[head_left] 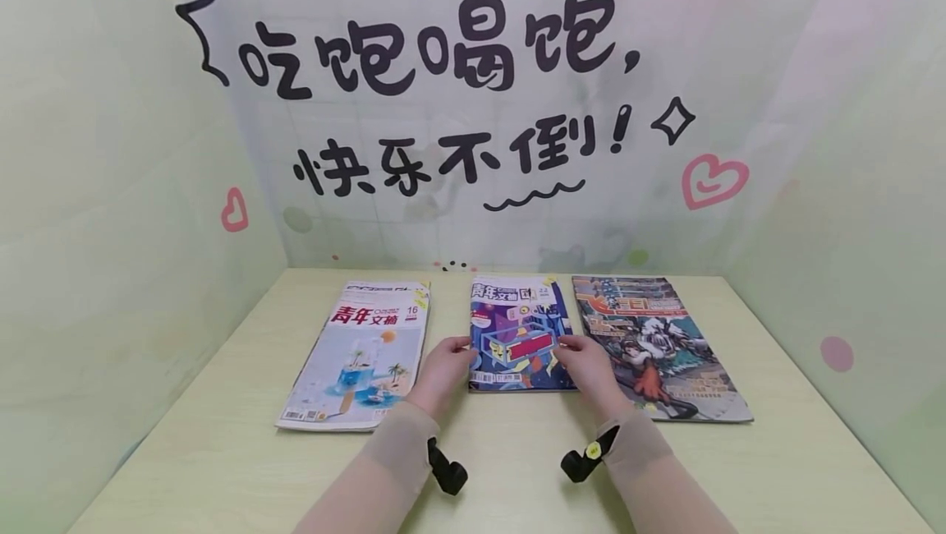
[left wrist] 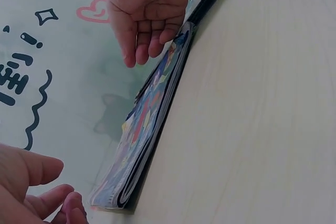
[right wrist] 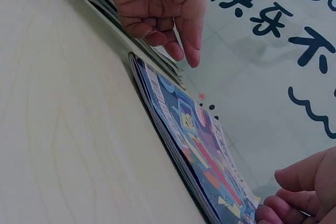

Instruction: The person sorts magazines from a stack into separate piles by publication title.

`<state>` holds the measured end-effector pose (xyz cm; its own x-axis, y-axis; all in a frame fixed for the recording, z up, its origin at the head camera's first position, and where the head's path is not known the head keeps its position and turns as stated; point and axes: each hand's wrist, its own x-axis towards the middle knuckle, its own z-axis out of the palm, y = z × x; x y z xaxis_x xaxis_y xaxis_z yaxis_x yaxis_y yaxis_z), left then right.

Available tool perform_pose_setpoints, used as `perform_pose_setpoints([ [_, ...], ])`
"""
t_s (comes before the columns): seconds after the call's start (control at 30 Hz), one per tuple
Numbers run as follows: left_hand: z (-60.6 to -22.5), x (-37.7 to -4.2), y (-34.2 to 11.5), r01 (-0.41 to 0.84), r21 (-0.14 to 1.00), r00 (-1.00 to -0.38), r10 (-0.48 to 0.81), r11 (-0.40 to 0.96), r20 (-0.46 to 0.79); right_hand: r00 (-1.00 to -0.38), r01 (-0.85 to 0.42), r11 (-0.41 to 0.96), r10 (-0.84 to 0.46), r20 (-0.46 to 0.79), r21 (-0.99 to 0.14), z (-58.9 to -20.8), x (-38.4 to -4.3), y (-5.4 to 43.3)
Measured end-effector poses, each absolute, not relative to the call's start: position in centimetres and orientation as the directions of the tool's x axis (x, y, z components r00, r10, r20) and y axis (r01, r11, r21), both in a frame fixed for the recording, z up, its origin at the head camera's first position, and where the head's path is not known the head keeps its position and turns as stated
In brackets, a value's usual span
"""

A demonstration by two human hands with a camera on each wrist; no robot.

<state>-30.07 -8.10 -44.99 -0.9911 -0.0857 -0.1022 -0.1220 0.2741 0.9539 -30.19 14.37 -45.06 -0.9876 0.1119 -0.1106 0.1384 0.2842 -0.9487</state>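
Observation:
A purple-blue magazine with a red panel on its cover lies flat on the table, between both hands. By its left edge is my left hand, fingers loosely bent and the thumb apart from them in the left wrist view. My right hand is at the right edge, its fingertips overlapping the cover in the head view. The right wrist view shows relaxed fingers close to the magazine; whether they touch it I cannot tell. Neither hand is seen gripping it.
To the left lies a white-and-blue magazine, with others apparently stacked beneath. A magazine with a figure in red lies to the right. The pale wooden table is enclosed by printed walls at the back and sides.

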Motion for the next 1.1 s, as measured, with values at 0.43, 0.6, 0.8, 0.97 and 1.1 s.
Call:
perform_pose_setpoints([
  [0.43,-46.5,-30.0,-7.3,-0.106,0.941,-0.992,-0.102,0.321,-0.077,-0.977,0.133,0.479,0.208,-0.034,-0.867,-46.4,-30.4,15.5],
  [0.6,-47.0,-30.3,-7.2,-0.109,0.919,-0.994,-0.063,0.38,-0.092,-0.974,0.123,0.517,0.229,-0.001,-0.847,-46.7,-30.3,15.4],
  [0.8,-46.9,-30.3,-7.1,-0.122,0.899,-0.992,-0.065,0.42,-0.105,-0.97,0.14,0.568,0.243,0.003,-0.811,-46.8,-30.4,15.0],
  [0.97,-46.8,-30.3,-7.1,-0.134,0.884,-0.991,-0.068,0.448,-0.116,-0.973,0.169,0.576,0.226,-0.043,-0.8,-46.5,-30.4,14.8],
  [1.1,-46.8,-30.4,-7.0,-0.148,0.871,-0.989,-0.071,0.469,-0.13,-0.977,0.162,0.587,0.206,-0.048,-0.793,-46.2,-30.4,14.6],
])
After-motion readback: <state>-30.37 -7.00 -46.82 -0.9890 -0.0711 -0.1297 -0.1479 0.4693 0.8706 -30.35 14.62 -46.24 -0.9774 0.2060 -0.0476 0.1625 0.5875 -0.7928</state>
